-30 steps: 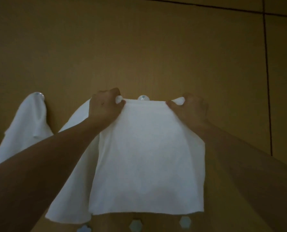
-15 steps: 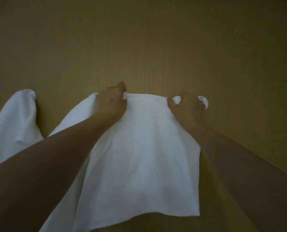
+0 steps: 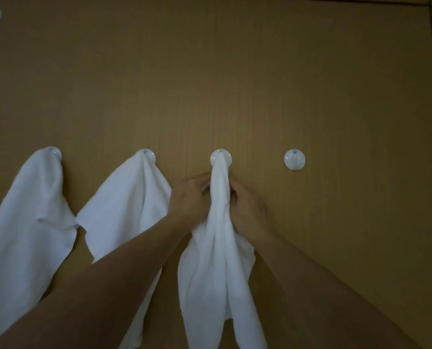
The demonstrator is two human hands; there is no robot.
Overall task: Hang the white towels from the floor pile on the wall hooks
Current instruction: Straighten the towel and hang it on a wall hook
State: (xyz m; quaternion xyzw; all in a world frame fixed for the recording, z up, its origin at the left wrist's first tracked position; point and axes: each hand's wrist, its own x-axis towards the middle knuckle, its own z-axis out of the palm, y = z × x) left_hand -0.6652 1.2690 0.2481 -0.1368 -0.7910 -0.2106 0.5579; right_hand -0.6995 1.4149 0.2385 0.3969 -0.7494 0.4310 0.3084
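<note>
I see both hands up at the third hook [image 3: 220,157], where a towel [image 3: 216,260] hangs bunched from it. My left hand [image 3: 188,200] and right hand [image 3: 245,205] sit on either side of the gathered cloth just under the hook, fingers curled in and pinching it between them. Two more towels hang from the first hook [image 3: 52,151] and second hook [image 3: 146,154]. The fourth hook [image 3: 294,159] is bare on the brown wall [image 3: 235,84].
</note>
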